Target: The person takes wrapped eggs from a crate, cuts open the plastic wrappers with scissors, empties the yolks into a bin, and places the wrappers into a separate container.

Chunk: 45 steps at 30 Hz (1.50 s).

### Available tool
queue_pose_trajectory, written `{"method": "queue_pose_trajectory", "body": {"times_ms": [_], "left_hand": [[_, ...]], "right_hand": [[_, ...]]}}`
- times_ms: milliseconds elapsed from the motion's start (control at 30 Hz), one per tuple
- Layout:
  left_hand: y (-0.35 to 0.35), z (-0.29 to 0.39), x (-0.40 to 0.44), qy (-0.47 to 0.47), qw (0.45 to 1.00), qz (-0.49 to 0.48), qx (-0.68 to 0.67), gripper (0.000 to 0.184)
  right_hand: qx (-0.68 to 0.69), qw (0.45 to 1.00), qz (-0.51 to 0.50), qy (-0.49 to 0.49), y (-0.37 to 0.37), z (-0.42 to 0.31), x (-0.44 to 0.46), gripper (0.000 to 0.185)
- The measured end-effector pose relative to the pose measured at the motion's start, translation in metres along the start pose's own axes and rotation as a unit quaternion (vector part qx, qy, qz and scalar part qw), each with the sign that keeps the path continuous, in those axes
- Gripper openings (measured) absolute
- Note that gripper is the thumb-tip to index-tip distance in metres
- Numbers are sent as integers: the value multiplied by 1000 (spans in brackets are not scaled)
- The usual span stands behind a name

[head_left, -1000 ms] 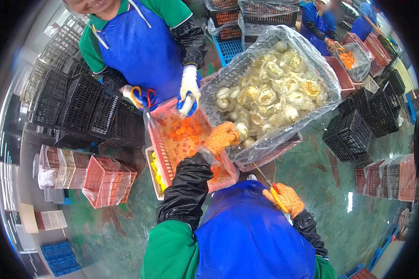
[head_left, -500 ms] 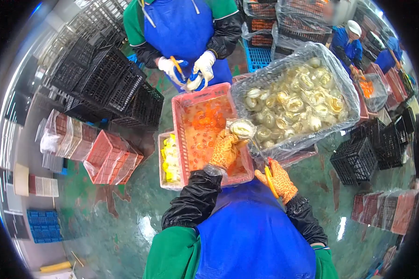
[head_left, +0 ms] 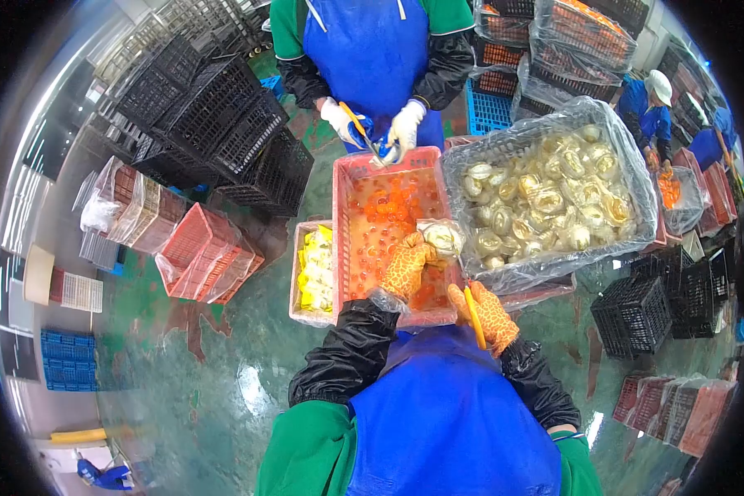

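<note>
My left hand (head_left: 407, 266), in an orange patterned glove, grips a pale plastic-wrapped piece (head_left: 442, 237) over the right side of a red crate (head_left: 345, 248). That crate holds cloudy liquid with orange round pieces (head_left: 382, 209). My right hand (head_left: 489, 318), gloved alike, is closed around scissors with yellow-orange handles (head_left: 474, 316), their blades near the wrapped piece. To the upper right, a plastic-lined crate (head_left: 517, 277) is filled with similar pale wrapped pieces (head_left: 554, 194). A small box (head_left: 298, 273) of yellow and white packets (head_left: 316, 269) stands left of the red crate.
Across the red crate, a person in a blue apron (head_left: 365, 58) holds scissors and a pale piece in white gloves (head_left: 406, 126). Black crates (head_left: 215, 116) stand at the upper left, red crates (head_left: 202, 252) below them. Another person (head_left: 649, 116) works at the upper right.
My left hand has drawn the wrapped piece from the lined crate to above the red crate. My right hand has brought the scissors closer to it. The view has shifted.
</note>
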State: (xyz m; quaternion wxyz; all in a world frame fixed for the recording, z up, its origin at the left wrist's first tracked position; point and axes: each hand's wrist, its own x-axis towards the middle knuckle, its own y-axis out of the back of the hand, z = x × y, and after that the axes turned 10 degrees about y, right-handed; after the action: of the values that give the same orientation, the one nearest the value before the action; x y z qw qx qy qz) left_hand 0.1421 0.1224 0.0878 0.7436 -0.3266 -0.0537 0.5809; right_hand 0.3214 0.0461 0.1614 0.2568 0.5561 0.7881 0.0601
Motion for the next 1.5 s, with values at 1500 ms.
{"method": "queue_pose_trajectory", "body": {"times_ms": [1500], "left_hand": [[84, 100, -36, -194, 635, 31, 747, 16]], "right_hand": [[-340, 936, -41, 82, -20, -40, 36, 66]]}}
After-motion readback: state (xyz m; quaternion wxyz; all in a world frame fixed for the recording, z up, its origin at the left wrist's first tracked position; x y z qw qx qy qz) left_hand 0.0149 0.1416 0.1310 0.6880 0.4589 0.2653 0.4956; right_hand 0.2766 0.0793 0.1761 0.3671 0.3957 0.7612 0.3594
